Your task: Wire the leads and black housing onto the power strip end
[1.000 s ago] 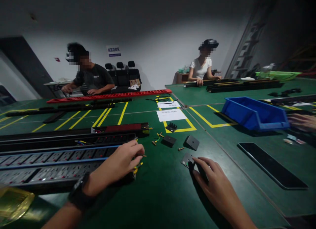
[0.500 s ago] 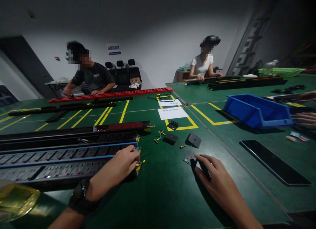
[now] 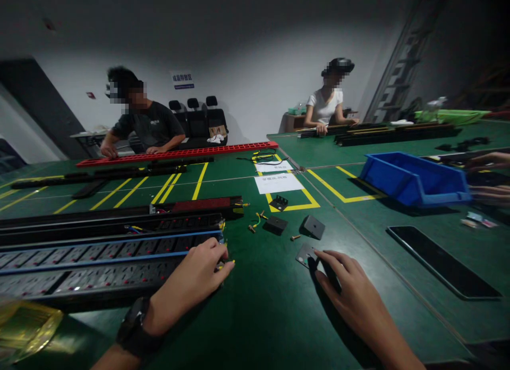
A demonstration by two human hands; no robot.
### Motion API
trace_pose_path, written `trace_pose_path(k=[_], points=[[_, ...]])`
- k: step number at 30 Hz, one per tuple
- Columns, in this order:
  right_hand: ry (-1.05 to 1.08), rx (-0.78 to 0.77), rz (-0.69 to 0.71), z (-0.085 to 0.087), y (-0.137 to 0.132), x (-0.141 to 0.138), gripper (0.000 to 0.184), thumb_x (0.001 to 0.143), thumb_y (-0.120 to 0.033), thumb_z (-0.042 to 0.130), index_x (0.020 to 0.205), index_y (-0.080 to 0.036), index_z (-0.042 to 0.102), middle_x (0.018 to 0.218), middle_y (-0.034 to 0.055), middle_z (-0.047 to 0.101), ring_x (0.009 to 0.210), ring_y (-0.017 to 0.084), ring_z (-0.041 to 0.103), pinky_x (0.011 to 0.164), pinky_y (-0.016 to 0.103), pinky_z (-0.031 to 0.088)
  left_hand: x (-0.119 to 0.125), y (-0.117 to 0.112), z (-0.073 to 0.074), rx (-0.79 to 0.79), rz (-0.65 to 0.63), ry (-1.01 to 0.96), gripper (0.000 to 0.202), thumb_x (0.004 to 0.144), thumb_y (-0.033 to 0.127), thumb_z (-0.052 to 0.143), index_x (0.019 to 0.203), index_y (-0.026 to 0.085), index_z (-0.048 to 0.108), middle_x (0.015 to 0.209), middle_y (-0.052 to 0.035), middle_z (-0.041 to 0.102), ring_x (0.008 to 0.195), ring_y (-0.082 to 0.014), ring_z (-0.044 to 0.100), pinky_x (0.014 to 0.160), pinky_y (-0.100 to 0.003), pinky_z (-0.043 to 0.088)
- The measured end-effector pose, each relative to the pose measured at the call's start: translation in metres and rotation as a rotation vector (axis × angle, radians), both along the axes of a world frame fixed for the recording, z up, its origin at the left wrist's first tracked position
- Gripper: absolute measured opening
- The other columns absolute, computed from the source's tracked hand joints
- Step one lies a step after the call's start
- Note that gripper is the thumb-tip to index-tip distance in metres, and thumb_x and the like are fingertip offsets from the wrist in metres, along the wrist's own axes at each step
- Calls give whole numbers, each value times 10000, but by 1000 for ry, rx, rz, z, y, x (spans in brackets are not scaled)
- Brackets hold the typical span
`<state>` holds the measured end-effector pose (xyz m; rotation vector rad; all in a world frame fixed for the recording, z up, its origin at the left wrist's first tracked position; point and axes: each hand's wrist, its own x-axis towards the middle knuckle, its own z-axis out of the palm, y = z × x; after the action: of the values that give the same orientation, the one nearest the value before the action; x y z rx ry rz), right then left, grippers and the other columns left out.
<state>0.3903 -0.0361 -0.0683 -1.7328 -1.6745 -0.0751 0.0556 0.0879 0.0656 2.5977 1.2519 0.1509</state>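
Left hand [image 3: 201, 266] at the near end of the socket strip [image 3: 115, 277], thumb and forefinger drawn narrow beside the yellow wire ends [image 3: 230, 262]; I cannot tell whether they pinch one. The strip lies lengthwise to my left, its end toward the middle, which probably explains why I can get at the wiring without turning it. Right hand [image 3: 350, 285] low over the green tabletop [image 3: 263, 311], forefinger at the edge of the small metal plate [image 3: 305, 255], thumb a little apart below; a dark patch between them hides whether I grip or merely steady it. Plate flat on the table, right of centre. Just beyond it: a screw [image 3: 295, 237] and two black brackets [image 3: 275, 225] [image 3: 312, 227], loose and apart, likely spread so each can be picked singly. Blue bin [image 3: 414, 173] and dark slab [image 3: 442, 261] sit farther right, leaving the space between my hands uncluttered.
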Motion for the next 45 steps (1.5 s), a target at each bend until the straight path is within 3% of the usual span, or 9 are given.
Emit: trace_pose_path(k=[5,13,18,24,31,37,45], points=[[-21,-3,10,-2,0,1,379,1059,-417,553,1381,-254,669,1278,138,711,1139,346,684,965,546,599,7,-12,-12,28,56,105,118,1006,225,585,1010,175,692,1049,-89,685,886,-242,702,779,-360,526],[-34,21,17,0,0,2,371,1059,-412,571,1388,-265,658,1271,129,708,1130,336,689,945,528,609,4,-16,-26,21,-30,-87,197,969,81,538,1041,197,679,1081,-64,697,956,-222,708,821,-349,536],[-41,32,20,2,0,2,361,1053,-403,581,1376,-267,668,1256,125,716,1126,327,699,944,509,616,-6,-15,-31,184,-64,-89,181,1003,147,557,1097,206,700,1064,-64,731,987,-260,689,871,-409,520],[-10,39,-18,4,-2,0,352,1051,-416,586,1357,-271,684,1318,143,670,1111,306,723,926,479,632,-7,-15,-41,440,-51,-42,178,985,156,563,1003,217,729,954,-57,725,895,-289,638,789,-421,441],[-23,90,1,5,-3,1,223,1057,-418,605,1165,-289,751,1240,119,702,1077,289,732,918,465,635,-4,-15,-59,476,-28,-225,152,935,113,579,913,224,680,868,-25,706,853,-263,618,784,-403,398],[-14,79,-17,2,-4,1,213,1052,-432,626,1100,-278,765,1199,103,700,1008,261,760,856,403,648,-6,-18,-68,532,-63,-336,192,983,108,536,980,219,692,846,-12,697,809,-248,605,769,-403,388],[-14,49,147,4,-11,-12,169,1044,-399,666,1108,-289,777,1078,79,703,912,223,773,787,320,663,-6,-18,-69,515,-41,-381,179,976,107,540,928,215,674,824,-8,689,785,-233,598,750,-395,397]])
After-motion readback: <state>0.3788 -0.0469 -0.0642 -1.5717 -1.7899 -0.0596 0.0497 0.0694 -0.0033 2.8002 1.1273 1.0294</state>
